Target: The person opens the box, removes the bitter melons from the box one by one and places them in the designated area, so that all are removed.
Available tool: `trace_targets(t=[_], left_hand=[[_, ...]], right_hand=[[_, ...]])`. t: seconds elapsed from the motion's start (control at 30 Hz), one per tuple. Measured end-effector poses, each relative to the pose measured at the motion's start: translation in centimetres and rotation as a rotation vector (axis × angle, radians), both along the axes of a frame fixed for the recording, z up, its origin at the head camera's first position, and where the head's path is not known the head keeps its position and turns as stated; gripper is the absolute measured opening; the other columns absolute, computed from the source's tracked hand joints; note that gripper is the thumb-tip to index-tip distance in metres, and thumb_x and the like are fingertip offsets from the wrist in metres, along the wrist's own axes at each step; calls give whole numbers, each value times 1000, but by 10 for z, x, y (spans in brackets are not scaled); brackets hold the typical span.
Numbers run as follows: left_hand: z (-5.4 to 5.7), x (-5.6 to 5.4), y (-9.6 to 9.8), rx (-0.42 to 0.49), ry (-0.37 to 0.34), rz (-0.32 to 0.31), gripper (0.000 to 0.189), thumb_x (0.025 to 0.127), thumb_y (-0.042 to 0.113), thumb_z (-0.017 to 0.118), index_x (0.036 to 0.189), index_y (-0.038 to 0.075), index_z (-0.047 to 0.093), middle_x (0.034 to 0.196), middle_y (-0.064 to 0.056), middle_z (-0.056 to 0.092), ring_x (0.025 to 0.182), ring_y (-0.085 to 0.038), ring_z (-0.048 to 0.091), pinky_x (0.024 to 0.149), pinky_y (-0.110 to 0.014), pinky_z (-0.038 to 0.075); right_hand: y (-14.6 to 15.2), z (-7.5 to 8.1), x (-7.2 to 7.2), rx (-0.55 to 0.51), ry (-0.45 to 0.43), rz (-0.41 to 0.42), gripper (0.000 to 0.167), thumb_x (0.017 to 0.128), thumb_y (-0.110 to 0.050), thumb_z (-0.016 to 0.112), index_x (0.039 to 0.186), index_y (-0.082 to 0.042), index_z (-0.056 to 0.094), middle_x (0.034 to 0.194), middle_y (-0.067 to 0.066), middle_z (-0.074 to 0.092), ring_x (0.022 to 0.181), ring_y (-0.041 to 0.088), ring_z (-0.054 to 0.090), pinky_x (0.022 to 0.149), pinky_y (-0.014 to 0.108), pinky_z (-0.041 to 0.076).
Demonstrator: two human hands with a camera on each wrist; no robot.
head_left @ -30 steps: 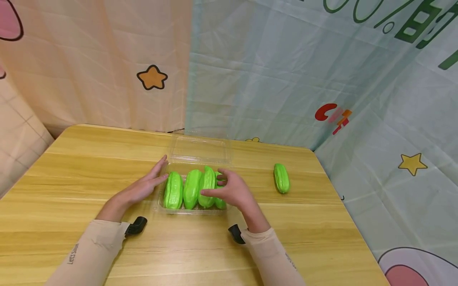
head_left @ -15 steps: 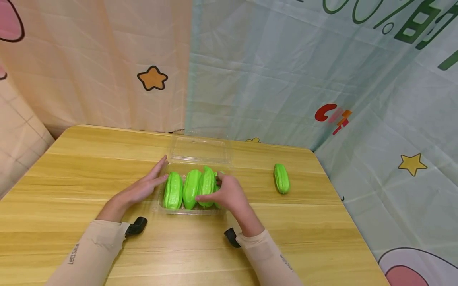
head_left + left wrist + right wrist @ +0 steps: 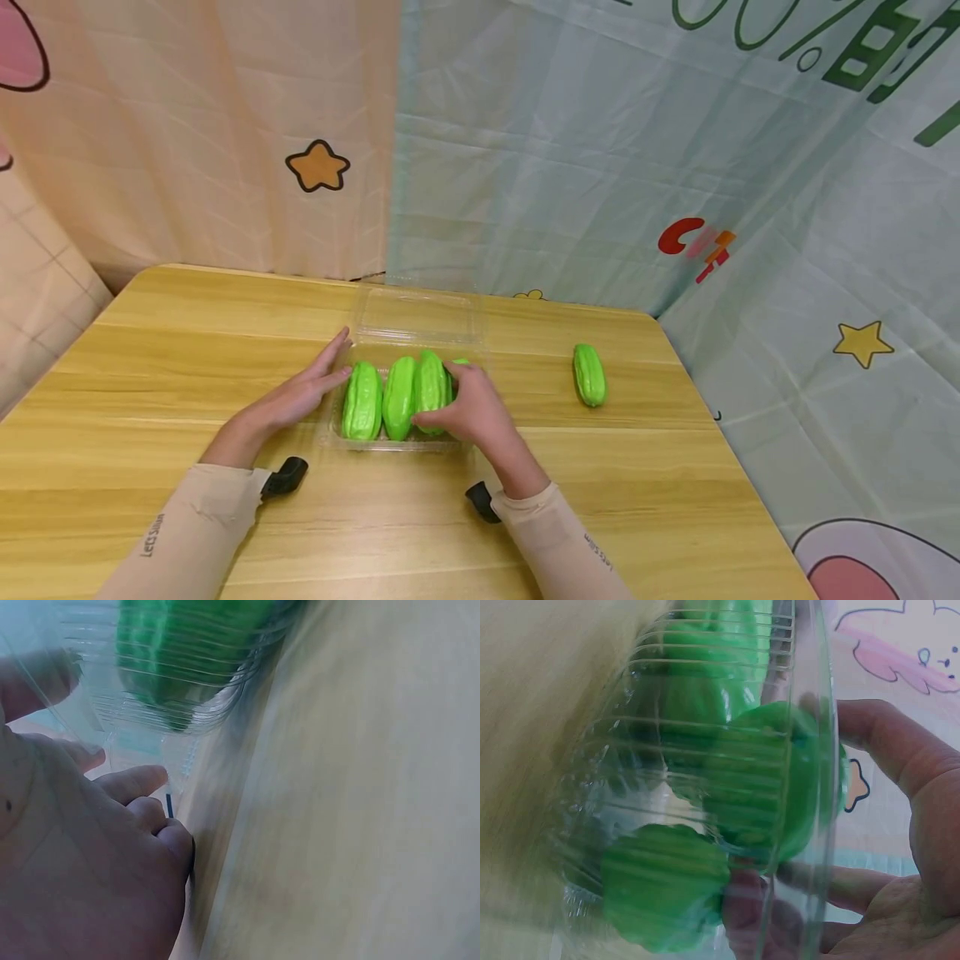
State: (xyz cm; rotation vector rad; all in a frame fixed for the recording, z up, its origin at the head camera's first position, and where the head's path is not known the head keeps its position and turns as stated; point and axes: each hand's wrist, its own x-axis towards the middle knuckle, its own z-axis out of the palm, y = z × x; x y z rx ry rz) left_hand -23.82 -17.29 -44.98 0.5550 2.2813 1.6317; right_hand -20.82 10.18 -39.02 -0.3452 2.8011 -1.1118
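A clear plastic clamshell box [image 3: 375, 446] holds several green, ribbed bitter melons in a row, such as the leftmost bitter melon [image 3: 363, 400]. My right hand [image 3: 477, 410] reaches over the box's right side and grips the third bitter melon [image 3: 431, 379], thumb on its left and fingers on its right. In the right wrist view this bitter melon [image 3: 757, 784] sits higher than the rightmost bitter melon [image 3: 664, 889]. That rightmost one is mostly hidden by my hand in the head view. My left hand [image 3: 296, 397] lies with extended fingers along the box's left wall.
The box's transparent lid [image 3: 416, 317] is folded back toward the curtain [image 3: 525, 167]. Another bitter melon [image 3: 590, 375] lies alone on the wooden table [image 3: 637, 483], right of the box. The table's far edge meets the printed curtain.
My right hand has moved slightly left and lower, and its fingers have closed round the third bitter melon, which has shifted a little left. My left hand has stayed in place.
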Motion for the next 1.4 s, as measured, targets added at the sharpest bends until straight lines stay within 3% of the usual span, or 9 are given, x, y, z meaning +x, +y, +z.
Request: trace_targets(t=[0.17, 0.43, 0.83, 1.1, 1.4], left_hand=[[-1, -1, 0, 1, -4, -2, 70, 111, 28, 34, 161, 17, -14, 166, -18, -11, 149, -43, -14, 111, -71, -6], [-1, 0, 0, 0, 0, -4, 70, 111, 28, 34, 161, 15, -13, 166, -19, -9, 149, -43, -13, 111, -72, -5], [2, 2, -1, 20, 19, -17, 69, 110, 24, 38, 161, 9, -5, 166, -23, -4, 149, -45, -9, 112, -73, -2], [1, 1, -2, 6, 11, -14, 69, 111, 26, 37, 162, 11, -8, 166, -21, -5, 149, -43, -10, 112, -72, -2], [0, 1, -3, 0, 0, -11, 70, 111, 29, 36, 162, 14, -10, 167, -20, -7, 149, -43, -12, 111, -73, -3]], right_hand=[[1, 2, 1, -49, -23, -30, 87, 71, -23, 93, 145, -3, 52, 129, 15, 57, 106, 26, 58, 91, 41, 53], [12, 7, -1, -184, -30, -46, 84, 73, -15, 91, 147, -6, 52, 145, 15, 50, 118, 36, 59, 83, 37, 58], [43, 18, -13, -292, -64, -140, 84, 77, -18, 89, 150, -10, 49, 132, 18, 61, 120, 33, 61, 84, 41, 58], [69, 19, -23, -337, -48, -224, 82, 77, -15, 88, 150, -13, 50, 137, 18, 59, 127, 32, 55, 89, 45, 56], [94, 19, -31, -347, -96, -309, 84, 79, -13, 87, 152, -13, 47, 145, 17, 53, 135, 30, 48, 99, 48, 49]])
